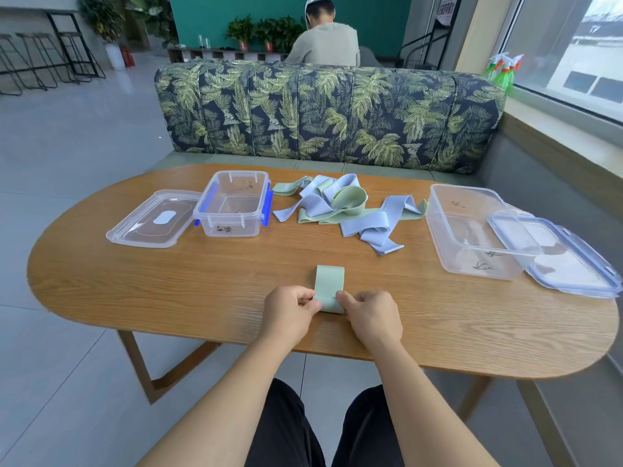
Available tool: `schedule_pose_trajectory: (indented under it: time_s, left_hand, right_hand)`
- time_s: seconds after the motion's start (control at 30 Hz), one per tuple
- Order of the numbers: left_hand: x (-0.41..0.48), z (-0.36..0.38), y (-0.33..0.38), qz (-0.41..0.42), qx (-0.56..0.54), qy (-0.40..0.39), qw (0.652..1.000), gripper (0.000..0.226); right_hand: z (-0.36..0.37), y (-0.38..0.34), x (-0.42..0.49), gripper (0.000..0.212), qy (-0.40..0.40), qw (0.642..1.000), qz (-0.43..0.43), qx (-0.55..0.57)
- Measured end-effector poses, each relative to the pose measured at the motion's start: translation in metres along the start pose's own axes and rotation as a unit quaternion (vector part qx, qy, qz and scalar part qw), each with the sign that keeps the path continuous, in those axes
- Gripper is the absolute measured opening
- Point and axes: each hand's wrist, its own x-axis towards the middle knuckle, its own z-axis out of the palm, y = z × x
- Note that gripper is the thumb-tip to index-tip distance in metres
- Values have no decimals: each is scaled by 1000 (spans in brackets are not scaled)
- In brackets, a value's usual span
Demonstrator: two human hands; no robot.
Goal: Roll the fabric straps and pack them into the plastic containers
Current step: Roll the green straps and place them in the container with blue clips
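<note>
Two bare forearms reach up to a green strap [329,288] gripped by both hands on a wooden table [168,291].

Left hand [291,310] and right hand [369,315] each pinch one side edge of the strap's near end between curled fingers and thumb; its short free length lies flat on the wood, pointing away from the grip. Well beyond the grip sprawls a loose pile of green and pale blue straps [337,203]. Beyond and left of the grip stands a small clear container [232,205] with blue clips, open, its lid [151,220] lying against its outer side. Off to the right stands a larger clear container [472,230], open, with a blue-rimmed lid [566,261] beside it. Farthest off is a leaf-print sofa back [330,112].
</note>
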Motion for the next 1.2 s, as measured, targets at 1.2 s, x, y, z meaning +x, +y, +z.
schedule_pose_trajectory:
  time_s: [1.2]
  left_hand:
    - [-16, 5, 7, -5, 16, -10, 1000, 24]
  right_hand:
    - [-17, 4, -12, 37, -30, 999, 26, -10]
